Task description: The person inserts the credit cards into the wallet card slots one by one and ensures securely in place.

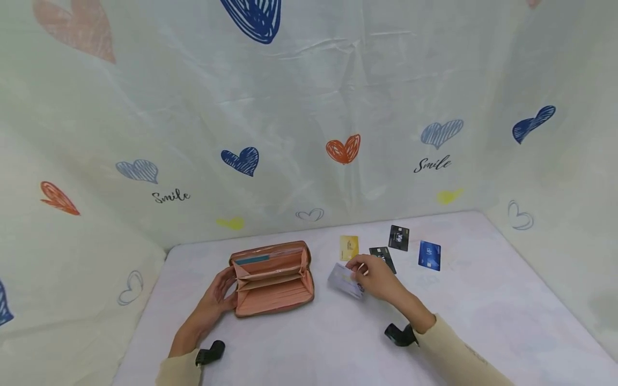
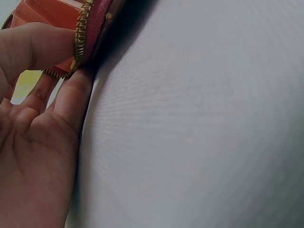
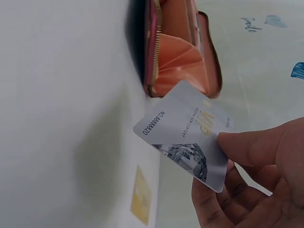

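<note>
An orange-pink zip wallet point(image 1: 275, 304) lies spread wide on the table, its inner dividers showing. A blue card point(image 1: 252, 260) pokes out of its back slot. My left hand point(image 1: 214, 300) grips the wallet's left edge; in the left wrist view the thumb point(image 2: 40, 45) lies over the brass zipper edge point(image 2: 81, 35). To the wallet's right, my right hand point(image 1: 381, 279) pinches a silver VIP card point(image 3: 178, 126) by one corner, between thumb and fingers. Raised off the tabletop, that card is tilted, its printed face with a diamond picture turned to the right wrist camera.
Behind the right hand lie a yellow card point(image 1: 349, 247), a black card point(image 1: 381, 256) partly covered by that hand, another black VIP card point(image 1: 398, 238) and a blue card point(image 1: 429, 255). A white cloth point(image 1: 289, 107) with printed hearts hangs behind the white table point(image 1: 309, 354).
</note>
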The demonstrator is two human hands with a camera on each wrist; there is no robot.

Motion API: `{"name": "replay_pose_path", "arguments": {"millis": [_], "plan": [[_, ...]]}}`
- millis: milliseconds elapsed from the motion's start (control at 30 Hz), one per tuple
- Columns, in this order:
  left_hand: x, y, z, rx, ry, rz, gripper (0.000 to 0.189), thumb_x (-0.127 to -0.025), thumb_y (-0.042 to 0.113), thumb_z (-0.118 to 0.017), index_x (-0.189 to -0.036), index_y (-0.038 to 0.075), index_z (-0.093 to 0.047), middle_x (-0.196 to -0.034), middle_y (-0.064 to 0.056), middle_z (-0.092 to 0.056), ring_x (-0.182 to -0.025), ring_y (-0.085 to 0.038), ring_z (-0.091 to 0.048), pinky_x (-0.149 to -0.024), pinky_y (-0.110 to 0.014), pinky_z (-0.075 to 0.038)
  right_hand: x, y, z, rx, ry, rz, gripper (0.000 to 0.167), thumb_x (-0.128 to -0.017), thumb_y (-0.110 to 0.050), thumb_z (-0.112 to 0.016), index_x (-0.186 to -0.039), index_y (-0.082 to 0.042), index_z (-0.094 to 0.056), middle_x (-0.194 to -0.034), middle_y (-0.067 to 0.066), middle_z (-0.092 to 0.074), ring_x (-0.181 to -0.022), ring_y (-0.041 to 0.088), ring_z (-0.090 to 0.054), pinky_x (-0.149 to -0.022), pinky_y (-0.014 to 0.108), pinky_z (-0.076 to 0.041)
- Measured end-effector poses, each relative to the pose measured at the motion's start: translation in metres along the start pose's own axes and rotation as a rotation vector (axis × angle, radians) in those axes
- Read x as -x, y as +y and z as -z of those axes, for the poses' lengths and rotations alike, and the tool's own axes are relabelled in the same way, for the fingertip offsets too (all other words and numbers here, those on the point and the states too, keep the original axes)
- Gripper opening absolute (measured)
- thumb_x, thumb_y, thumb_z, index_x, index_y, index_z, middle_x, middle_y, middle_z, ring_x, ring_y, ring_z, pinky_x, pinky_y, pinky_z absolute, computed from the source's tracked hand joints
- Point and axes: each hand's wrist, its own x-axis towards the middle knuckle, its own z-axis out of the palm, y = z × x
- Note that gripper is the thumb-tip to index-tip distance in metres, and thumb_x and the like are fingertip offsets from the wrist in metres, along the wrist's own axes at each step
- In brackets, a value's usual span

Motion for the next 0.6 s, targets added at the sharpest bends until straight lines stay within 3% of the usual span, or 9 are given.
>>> {"name": "replay_pose_path", "arguments": {"millis": [333, 433, 533, 600], "plan": [[0.0, -0.002, 0.003, 0.024, -0.014, -0.01, 0.101, -0.086, -0.018, -0.069, -0.166, 0.003, -0.012, -0.174, -0.02, -0.01, -0.16, -0.04, -0.008, -0.105, -0.008, -0.039, -0.022, -0.023, -0.004, -0.014, 0.039, -0.006, 0.016, -0.095, 0.007, -0.07, -0.108, -0.001, -0.076, -0.103, 0.011, -0.074, -0.091, 0.022, -0.068, -0.077, 0.033, -0.06], [0.0, -0.004, 0.003, 0.019, -0.023, -0.036, 0.099, -0.085, -0.019, -0.067, -0.166, 0.003, -0.014, -0.173, -0.02, -0.012, -0.158, -0.021, -0.021, -0.107, -0.01, -0.038, -0.029, -0.03, -0.008, -0.037, 0.065, 0.006, 0.017, -0.094, 0.008, -0.071, -0.108, -0.002, -0.076, -0.106, 0.01, -0.074, -0.093, 0.023, -0.068, -0.08, 0.037, -0.061], [-0.001, -0.006, 0.003, 0.012, -0.031, -0.064, 0.099, -0.084, -0.022, -0.064, -0.165, 0.001, -0.014, -0.172, -0.023, -0.013, -0.144, 0.005, -0.032, -0.108, -0.012, -0.037, -0.036, -0.037, -0.012, -0.074, 0.094, 0.031, 0.019, -0.093, 0.009, -0.071, -0.108, -0.002, -0.075, -0.103, 0.01, -0.073, -0.093, 0.024, -0.069, -0.08, 0.038, -0.061], [-0.001, -0.007, 0.002, 0.009, -0.027, -0.064, 0.099, -0.083, -0.023, -0.064, -0.165, 0.002, -0.015, -0.172, -0.023, -0.014, -0.136, 0.015, -0.034, -0.108, -0.011, -0.037, -0.042, -0.042, -0.014, -0.097, 0.114, 0.059, 0.019, -0.093, 0.01, -0.071, -0.108, -0.001, -0.075, -0.102, 0.011, -0.073, -0.092, 0.024, -0.069, -0.08, 0.04, -0.062]]}}
